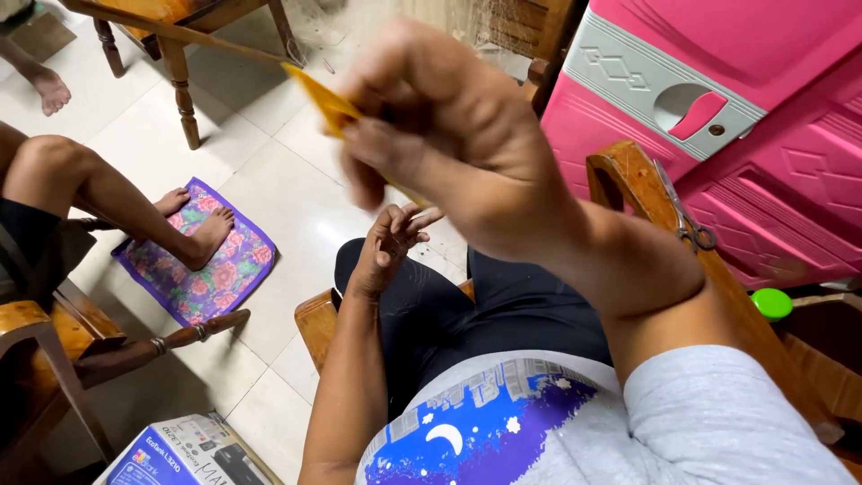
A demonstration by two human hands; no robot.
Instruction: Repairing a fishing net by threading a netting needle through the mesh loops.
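My right hand (449,135) is raised close to the camera and blurred, its fingers closed on a flat yellow piece (325,101) that sticks out to the left. My left hand (388,244) rests lower down on my knee in dark trousers, its fingers bunched together; whether it pinches anything is too small to tell. I sit in a wooden chair (628,180).
Scissors (687,220) lie on the chair's right armrest. A pink plastic cabinet (718,99) stands to the right, with a green lid (772,304) beside it. Another person's legs (108,193) rest on a floral mat (202,274). A printed box (184,454) sits on the tiled floor.
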